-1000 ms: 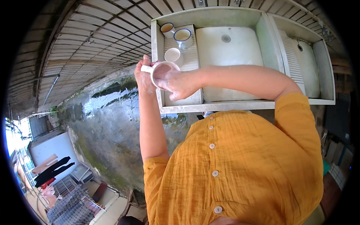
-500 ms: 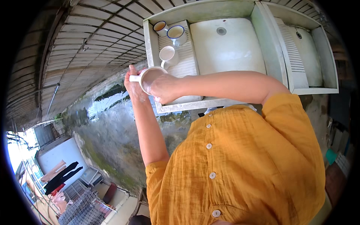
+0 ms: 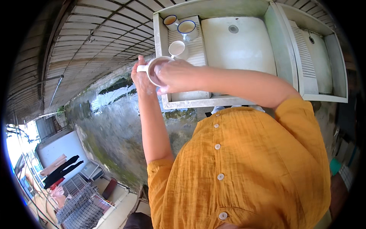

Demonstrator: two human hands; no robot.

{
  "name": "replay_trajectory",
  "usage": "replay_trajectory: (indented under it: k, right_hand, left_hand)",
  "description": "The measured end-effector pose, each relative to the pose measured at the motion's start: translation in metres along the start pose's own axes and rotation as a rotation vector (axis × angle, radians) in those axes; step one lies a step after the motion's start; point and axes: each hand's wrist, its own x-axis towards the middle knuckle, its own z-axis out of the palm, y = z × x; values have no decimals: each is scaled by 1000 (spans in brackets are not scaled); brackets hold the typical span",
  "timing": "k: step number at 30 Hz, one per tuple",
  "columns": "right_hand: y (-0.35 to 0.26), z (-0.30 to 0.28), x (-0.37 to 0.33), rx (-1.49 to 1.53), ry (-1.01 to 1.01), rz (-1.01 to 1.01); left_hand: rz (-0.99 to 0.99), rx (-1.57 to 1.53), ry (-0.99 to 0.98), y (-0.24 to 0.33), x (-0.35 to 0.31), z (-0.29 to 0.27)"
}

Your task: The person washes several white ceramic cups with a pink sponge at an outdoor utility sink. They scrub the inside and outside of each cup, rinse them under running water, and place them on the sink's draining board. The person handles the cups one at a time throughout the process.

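Observation:
A white mug (image 3: 153,65) is tipped toward me over the left edge of the sink unit, its handle pointing left. My left hand (image 3: 142,82) grips it from the outer left side, one finger raised beside the handle; the rest of its fingers are partly behind the mug. Fingers of my right hand (image 3: 177,76) reach inside the mug, while its thumb seems to lie outside the rim. Whitish suds show on both hands. Whether anything is pinched inside the mug is hidden. Just beyond stands another white mug (image 3: 178,50) on the ribbed board.
Two blue-rimmed white mugs, a larger one (image 3: 187,29) and a smaller one (image 3: 170,21), stand at the ribbed board's far end. A white sink basin (image 3: 240,45) with a drain lies right, a second basin (image 3: 318,57) beyond. Wet concrete floor (image 3: 118,126) spreads left.
The view has shifted slightly, so the sink appears further right and higher. My right hand has moved a little within the mug; my left hand keeps its hold.

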Motion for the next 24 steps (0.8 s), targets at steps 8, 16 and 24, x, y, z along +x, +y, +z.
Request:
replay_trajectory:
  k: [8,16,24]
  right_hand:
    - [39,22,-11,-167,27,-420]
    - [30,52,12,-577,-104,-181]
    - [36,56,13,-421,329,-311]
  left_hand:
    - [-41,86,-159,-14,-3,17]
    - [-20,69,-172,-15,-2,19]
    - [78,88,-113,-2,-8,20]
